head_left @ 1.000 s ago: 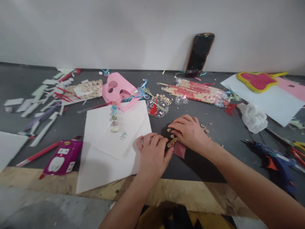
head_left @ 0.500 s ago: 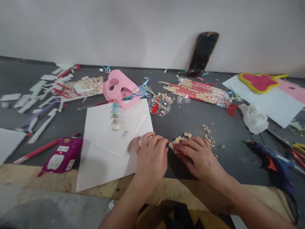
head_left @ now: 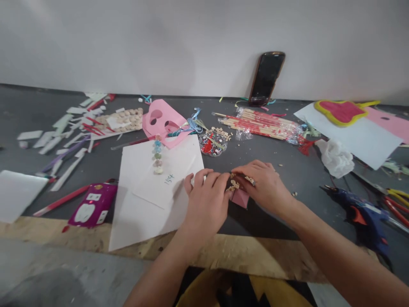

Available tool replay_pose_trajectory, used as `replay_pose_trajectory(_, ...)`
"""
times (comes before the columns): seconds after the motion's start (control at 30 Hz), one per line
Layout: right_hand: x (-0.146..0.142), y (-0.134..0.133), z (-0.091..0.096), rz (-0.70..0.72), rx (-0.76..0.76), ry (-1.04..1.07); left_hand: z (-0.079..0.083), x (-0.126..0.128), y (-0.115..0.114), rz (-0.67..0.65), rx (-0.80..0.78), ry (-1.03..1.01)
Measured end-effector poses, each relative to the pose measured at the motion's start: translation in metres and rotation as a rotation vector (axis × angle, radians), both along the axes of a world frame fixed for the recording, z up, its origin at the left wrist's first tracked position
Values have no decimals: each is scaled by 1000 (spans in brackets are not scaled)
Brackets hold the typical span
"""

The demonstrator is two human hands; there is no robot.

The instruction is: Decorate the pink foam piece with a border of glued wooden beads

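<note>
pink piece [head_left: 239,198] and beige bits [head_left: 234,185] sit between curled hands [head_left: 207,198] [head_left: 267,187]; cannot tell what they hold.

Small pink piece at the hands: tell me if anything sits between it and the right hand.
Small beige bits lie partly between the right hand and the pink piece, near the left hand; nothing else visible does.

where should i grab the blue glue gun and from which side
Probably by the handle, from the near side: the glue gun lies with its handle toward the camera and its nozzle pointing left and away.
</note>
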State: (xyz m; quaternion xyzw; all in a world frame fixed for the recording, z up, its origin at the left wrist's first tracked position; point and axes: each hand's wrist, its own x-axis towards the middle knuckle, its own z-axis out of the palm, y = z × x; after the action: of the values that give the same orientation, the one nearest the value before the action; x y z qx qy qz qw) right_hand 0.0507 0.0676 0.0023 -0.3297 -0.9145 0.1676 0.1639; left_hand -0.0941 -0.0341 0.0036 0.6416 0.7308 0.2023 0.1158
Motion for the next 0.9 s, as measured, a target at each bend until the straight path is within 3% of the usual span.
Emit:
replay_pose_trajectory(0.23, -12, 22, -2, -5, -150, -46, -10, -3, 16, 37, -20, 31)
replay_pose_trajectory(0.43, -19, 41, -9, -61, -98, -65, -17, 1, 14, -18, -37, 5)
replay_pose_trajectory(0.57, -5, 47, -9, -113, 10, -70, -21, 3, 12, -81, -17, -31)
replay_pose_trajectory(0.83, 42, 5, -11, -40, 102, -56, -30, 12, 15, -117, 20, -40)
replay_pose_trajectory(0.9, 53, -5, -11, -76, 136, -46, -30, 13, 16, -118, 21, -31)
